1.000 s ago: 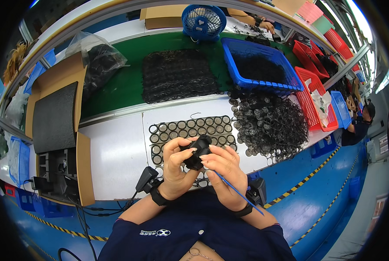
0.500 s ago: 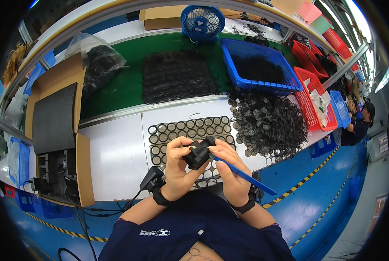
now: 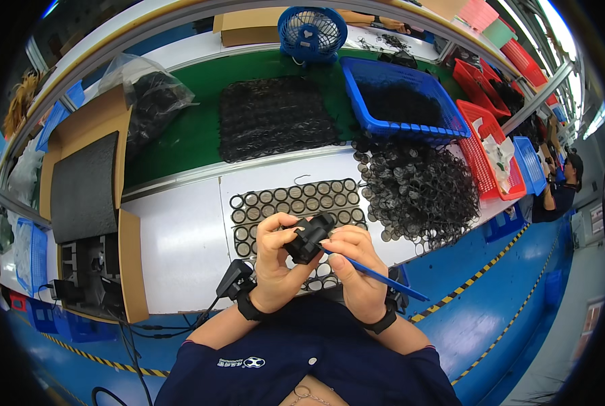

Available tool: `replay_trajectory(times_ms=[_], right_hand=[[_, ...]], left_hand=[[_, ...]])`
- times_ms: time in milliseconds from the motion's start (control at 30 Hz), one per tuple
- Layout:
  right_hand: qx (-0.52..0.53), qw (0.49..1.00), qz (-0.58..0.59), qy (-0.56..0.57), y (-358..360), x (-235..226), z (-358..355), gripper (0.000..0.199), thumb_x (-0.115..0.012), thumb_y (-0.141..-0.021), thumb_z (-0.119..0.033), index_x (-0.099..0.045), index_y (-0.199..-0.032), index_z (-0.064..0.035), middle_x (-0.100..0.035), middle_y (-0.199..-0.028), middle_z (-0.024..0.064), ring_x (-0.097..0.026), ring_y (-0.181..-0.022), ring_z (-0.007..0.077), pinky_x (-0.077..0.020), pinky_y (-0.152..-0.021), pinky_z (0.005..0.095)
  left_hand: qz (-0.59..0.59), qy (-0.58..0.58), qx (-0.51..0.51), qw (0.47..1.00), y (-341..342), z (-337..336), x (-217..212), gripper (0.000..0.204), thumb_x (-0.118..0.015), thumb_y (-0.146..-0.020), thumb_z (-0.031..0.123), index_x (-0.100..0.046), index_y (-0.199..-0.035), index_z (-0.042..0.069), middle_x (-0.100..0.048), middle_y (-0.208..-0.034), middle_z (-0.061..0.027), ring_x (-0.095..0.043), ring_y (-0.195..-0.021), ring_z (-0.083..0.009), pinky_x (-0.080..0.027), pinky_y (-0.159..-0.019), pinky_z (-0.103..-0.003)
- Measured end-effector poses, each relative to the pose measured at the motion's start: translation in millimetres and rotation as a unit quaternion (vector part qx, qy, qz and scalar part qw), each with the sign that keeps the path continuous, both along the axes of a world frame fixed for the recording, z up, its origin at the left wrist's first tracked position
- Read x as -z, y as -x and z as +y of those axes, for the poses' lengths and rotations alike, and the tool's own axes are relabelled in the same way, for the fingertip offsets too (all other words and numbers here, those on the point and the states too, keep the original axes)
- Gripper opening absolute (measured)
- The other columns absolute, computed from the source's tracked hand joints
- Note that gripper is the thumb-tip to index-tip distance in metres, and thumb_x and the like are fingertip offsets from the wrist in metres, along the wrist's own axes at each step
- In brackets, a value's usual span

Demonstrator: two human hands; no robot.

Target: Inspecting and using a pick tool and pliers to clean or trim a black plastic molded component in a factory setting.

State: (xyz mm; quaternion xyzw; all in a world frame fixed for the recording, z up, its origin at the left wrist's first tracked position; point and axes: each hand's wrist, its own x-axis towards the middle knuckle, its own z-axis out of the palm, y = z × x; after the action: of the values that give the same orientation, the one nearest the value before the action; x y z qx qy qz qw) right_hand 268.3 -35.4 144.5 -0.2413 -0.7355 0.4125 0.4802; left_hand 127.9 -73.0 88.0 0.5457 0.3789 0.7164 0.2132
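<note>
While your left hand [image 3: 275,260] wraps its fingers around the small black part [image 3: 307,238], your right hand [image 3: 355,267] pinches a thin blue stick [image 3: 377,275] against it. You hold the part up above the tray of black rings [image 3: 295,203] on the white table [image 3: 180,237].

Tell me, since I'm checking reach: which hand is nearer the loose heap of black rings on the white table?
Right. The right hand sits just left of the heap of black rings; the left hand is farther left, beyond the black part both hold.
</note>
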Motion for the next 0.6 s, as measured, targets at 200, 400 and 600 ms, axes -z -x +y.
replay_trajectory(times_ms=[200,400,600], right_hand=[[-0.002,1.000,0.008,0.007,-0.4,0.4,-0.1,0.018,-0.063,-0.087,-0.006,-0.068,-0.103,-0.0022,-0.062,-0.100,0.0083,-0.054,-0.102,0.0248,-0.0412,-0.090,0.0339],[0.001,1.000,-0.005,-0.006,0.9,-0.7,-0.2,0.018,-0.064,-0.087,-0.006,-0.069,-0.103,-0.0025,-0.062,-0.100,0.0087,-0.054,-0.103,0.0254,-0.0417,-0.090,0.0346],[0.008,1.000,-0.011,-0.006,0.4,-2.9,-0.7,0.018,-0.064,-0.086,-0.006,-0.069,-0.103,-0.0028,-0.062,-0.100,0.0091,-0.054,-0.102,0.0255,-0.0423,-0.089,0.0345]], left_hand=[[0.007,-0.001,-0.003,1.000,-0.4,0.2,-1.4,0.059,-0.073,-0.072,-0.012,-0.042,-0.118,0.009,-0.036,-0.123,-0.0126,-0.056,-0.114,-0.0287,-0.054,-0.086,-0.034],[0.012,0.003,-0.012,1.000,1.2,-0.7,-0.1,0.057,-0.073,-0.072,-0.012,-0.043,-0.116,0.009,-0.036,-0.122,-0.0126,-0.056,-0.114,-0.0295,-0.053,-0.088,-0.035],[0.014,-0.007,-0.017,1.000,0.4,0.7,-2.7,0.058,-0.073,-0.071,-0.013,-0.042,-0.116,0.009,-0.037,-0.122,-0.0128,-0.056,-0.115,-0.0307,-0.052,-0.090,-0.036]])
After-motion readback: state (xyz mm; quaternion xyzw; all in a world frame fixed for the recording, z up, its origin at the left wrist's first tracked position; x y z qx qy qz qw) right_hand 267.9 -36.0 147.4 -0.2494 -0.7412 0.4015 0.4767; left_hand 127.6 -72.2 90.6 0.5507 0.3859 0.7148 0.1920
